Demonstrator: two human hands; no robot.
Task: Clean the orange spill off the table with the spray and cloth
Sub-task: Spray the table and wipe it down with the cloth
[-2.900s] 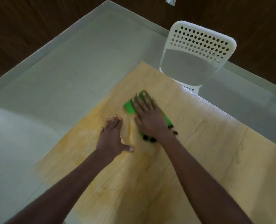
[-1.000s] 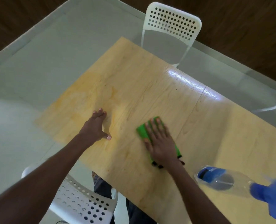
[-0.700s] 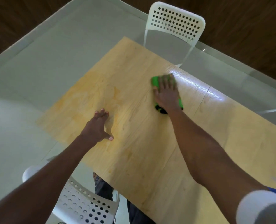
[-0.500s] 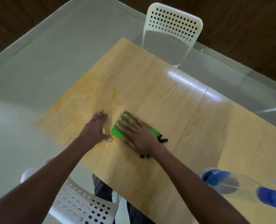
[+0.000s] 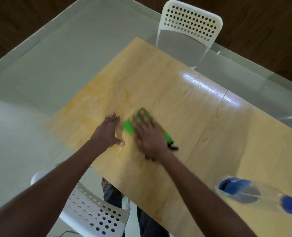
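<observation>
Pressing flat on green cloth [image 5: 128, 126], right hand [image 5: 148, 136]; left hand [image 5: 107, 132] splayed on table [image 5: 210, 134].

Both arms are reaching forward; the left hand [image 5: 107, 132] is lying flat with fingers straight, while the blurred right hand [image 5: 148, 135] is pressing down, fingers spread.

a white perforated chair [image 5: 190, 26] stands at the far edge of the wooden top. a second white perforated chair [image 5: 94, 214] sits at the near edge. both stand on a pale grey floor [image 5: 47, 65] bordered by dark wood wall [image 5: 13, 19].
</observation>
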